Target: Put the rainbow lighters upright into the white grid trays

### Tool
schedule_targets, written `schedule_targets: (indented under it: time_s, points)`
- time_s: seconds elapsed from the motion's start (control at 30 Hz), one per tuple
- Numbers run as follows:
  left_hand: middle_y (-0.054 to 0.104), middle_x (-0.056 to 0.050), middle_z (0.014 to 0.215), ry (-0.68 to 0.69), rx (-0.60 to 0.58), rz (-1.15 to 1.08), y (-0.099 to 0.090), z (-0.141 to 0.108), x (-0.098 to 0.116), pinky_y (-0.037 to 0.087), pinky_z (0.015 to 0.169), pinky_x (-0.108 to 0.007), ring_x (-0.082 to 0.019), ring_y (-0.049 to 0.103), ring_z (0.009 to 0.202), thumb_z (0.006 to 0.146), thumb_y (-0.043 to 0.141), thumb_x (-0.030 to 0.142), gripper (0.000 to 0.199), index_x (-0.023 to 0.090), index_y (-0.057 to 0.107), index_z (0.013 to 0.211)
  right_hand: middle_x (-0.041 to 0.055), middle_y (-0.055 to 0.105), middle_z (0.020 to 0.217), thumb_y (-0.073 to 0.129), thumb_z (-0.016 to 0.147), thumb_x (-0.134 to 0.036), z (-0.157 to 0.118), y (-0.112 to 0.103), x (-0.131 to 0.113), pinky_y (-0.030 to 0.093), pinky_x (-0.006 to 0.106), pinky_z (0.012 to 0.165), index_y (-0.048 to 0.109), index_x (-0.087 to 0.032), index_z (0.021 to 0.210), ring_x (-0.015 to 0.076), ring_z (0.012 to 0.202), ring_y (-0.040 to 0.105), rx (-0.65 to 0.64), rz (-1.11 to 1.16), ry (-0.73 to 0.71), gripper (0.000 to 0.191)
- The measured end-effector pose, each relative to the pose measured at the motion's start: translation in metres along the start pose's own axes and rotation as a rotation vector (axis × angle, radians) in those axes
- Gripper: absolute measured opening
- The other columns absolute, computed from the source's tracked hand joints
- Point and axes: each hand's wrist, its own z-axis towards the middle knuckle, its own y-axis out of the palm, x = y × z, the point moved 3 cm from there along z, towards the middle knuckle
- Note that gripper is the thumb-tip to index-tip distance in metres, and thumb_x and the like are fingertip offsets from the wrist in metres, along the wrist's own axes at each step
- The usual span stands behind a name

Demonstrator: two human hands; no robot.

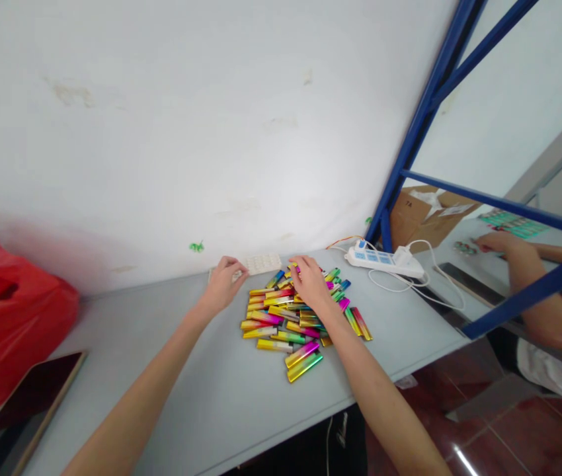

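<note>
Dozens of metallic tubes (272,299), perhaps lighter casings — right hand (309,281) at their twelve o'clock, left hand (226,281) at ten by a white tray (264,263); either's grasp, I can't tell.

A small workshop, it appears: a long grey table (201,390) against a scuffed white wall (211,132) bears a pile of identical shiny cases (281,317) and a power strip (385,260). Beyond a blue metal frame (412,132), a second person's arm (533,281) reaches toward rows of small green parts (521,226), near a cardboard box (410,221).
</note>
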Motion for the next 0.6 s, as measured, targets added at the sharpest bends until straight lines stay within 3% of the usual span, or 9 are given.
schedule_targets:
  time_s: [0.1,0.2,0.27,0.33,0.47,0.6]
  points:
    - [0.060,-0.011,0.124,-0.059,0.042,-0.134,-0.037,-0.045,-0.012,0.062,0.087,-0.038,-0.024,0.068,0.100,0.097,0.050,0.054,0.039,0.021,0.072,0.095,0.0143,0.071,0.118,0.046,0.102,-0.019,0.003,-0.012,0.023,0.049,0.046,0.108,0.069,-0.016,0.121,0.0287,0.115,0.063,0.032,-0.034,0.054,0.030]
    - [0.062,-0.010,0.134,-0.155,0.024,-0.105,-0.067,-0.103,-0.032,0.062,0.086,-0.042,-0.021,0.071,0.081,0.096,0.049,0.065,0.048,0.023,0.072,0.089,0.0167,0.070,0.127,0.042,0.102,-0.015,0.013,-0.012,0.045,0.045,0.047,0.113,0.066,-0.013,0.130,0.0273,0.122,0.062,-0.118,-0.147,0.104,0.037]
    - [0.065,-0.010,0.136,-0.190,-0.015,-0.072,-0.077,-0.140,-0.046,0.063,0.086,-0.044,-0.027,0.072,0.093,0.094,0.048,0.069,0.050,0.026,0.073,0.088,0.0162,0.070,0.129,0.045,0.100,-0.012,0.027,-0.007,0.055,0.043,0.045,0.115,0.068,-0.013,0.129,0.0258,0.124,0.063,-0.237,-0.169,0.081,0.037]
    - [0.064,-0.012,0.137,-0.175,-0.046,-0.049,-0.079,-0.167,-0.057,0.060,0.095,-0.050,-0.034,0.069,0.112,0.092,0.050,0.069,0.050,0.026,0.073,0.083,0.0149,0.071,0.131,0.052,0.096,-0.008,0.044,0.002,0.061,0.042,0.043,0.116,0.072,-0.013,0.125,0.0246,0.125,0.063,-0.345,-0.179,0.052,0.036]
    - [0.062,-0.013,0.141,-0.165,-0.151,-0.069,-0.075,-0.188,-0.064,0.052,0.107,-0.053,-0.036,0.062,0.127,0.091,0.056,0.055,0.035,0.026,0.073,0.081,0.0138,0.076,0.125,0.064,0.083,0.000,0.079,0.019,0.067,0.048,0.036,0.108,0.079,-0.015,0.113,0.0250,0.116,0.070,-0.565,-0.224,0.041,0.037]
    - [0.069,-0.010,0.124,-0.147,-0.215,-0.150,-0.078,-0.172,-0.054,0.055,0.099,-0.045,-0.031,0.067,0.113,0.082,0.067,0.043,0.018,0.025,0.062,0.085,0.0093,0.082,0.100,0.071,0.073,0.003,0.093,0.025,0.070,0.055,0.028,0.089,0.082,-0.017,0.095,0.0225,0.091,0.074,-0.721,-0.254,0.045,0.032]
